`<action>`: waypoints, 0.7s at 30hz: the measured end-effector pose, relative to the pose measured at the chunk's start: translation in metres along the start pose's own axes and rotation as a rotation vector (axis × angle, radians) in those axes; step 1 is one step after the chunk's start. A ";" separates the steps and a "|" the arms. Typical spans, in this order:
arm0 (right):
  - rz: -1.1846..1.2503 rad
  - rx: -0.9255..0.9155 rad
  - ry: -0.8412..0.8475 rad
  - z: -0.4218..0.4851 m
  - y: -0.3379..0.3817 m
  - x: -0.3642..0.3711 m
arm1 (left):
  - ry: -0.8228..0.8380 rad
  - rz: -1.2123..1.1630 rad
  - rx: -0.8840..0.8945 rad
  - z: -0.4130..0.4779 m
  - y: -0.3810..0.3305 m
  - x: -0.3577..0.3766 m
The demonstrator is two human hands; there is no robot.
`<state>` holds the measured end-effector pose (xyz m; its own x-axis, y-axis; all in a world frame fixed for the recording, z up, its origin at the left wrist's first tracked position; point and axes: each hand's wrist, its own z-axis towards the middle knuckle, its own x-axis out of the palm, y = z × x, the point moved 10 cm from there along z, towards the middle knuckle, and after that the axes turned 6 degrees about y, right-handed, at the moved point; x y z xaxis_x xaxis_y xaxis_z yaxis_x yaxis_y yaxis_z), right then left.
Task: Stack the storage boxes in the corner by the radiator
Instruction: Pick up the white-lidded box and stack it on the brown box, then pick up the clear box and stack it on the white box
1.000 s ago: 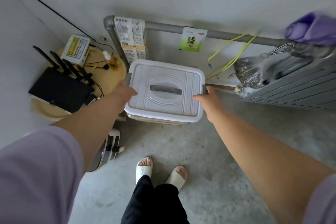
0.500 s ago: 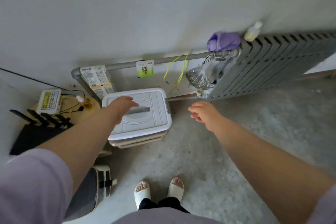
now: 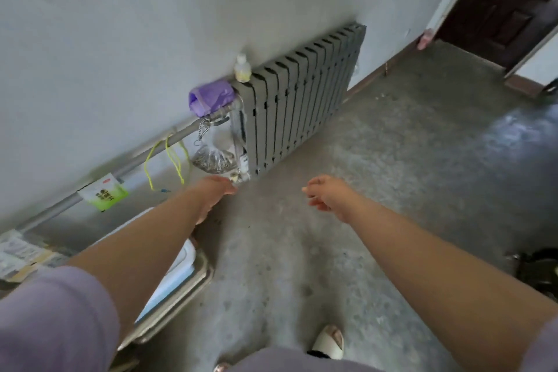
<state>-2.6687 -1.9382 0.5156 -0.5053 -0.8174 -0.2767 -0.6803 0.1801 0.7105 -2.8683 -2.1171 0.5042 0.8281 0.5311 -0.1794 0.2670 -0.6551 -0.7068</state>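
The white storage box (image 3: 181, 273) sits on the floor at the lower left, mostly hidden under my left forearm; only its right rim and a strip of lid show. My left hand (image 3: 213, 193) hovers above and beyond the box, off it, fingers loosely extended and holding nothing. My right hand (image 3: 327, 196) hangs over the bare floor further right, fingers apart and empty. The grey ribbed radiator (image 3: 302, 96) stands against the wall behind both hands.
A grey pipe (image 3: 126, 167) runs along the wall with a green packet (image 3: 104, 195), yellow cords (image 3: 169, 160) and a bag of seeds (image 3: 214, 160) hanging from it. A purple bag (image 3: 211, 96) and a small bottle (image 3: 242, 68) rest on the radiator. A dark doorway (image 3: 501, 0) opens at far right.
My left hand has lifted off the box lid and both hands have swung right. The view has turned right, so the box slid to the lower left and the router left the frame.
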 end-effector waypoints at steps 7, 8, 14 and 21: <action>0.155 0.056 -0.167 -0.016 -0.070 -0.185 | 0.168 0.202 0.098 0.014 -0.108 0.180; 0.162 0.055 -0.189 -0.019 -0.079 -0.213 | 0.172 0.234 0.102 0.016 -0.120 0.207; 0.235 0.069 -0.318 -0.043 -0.124 -0.369 | 0.227 0.348 0.144 0.024 -0.192 0.381; 0.319 0.134 -0.429 -0.053 -0.176 -0.504 | 0.407 0.402 0.126 0.048 -0.246 0.533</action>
<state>-2.2663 -1.5869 0.5643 -0.8496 -0.4195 -0.3196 -0.5053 0.4738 0.7212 -2.5162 -1.6464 0.5493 0.9817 -0.0114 -0.1903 -0.1471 -0.6801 -0.7183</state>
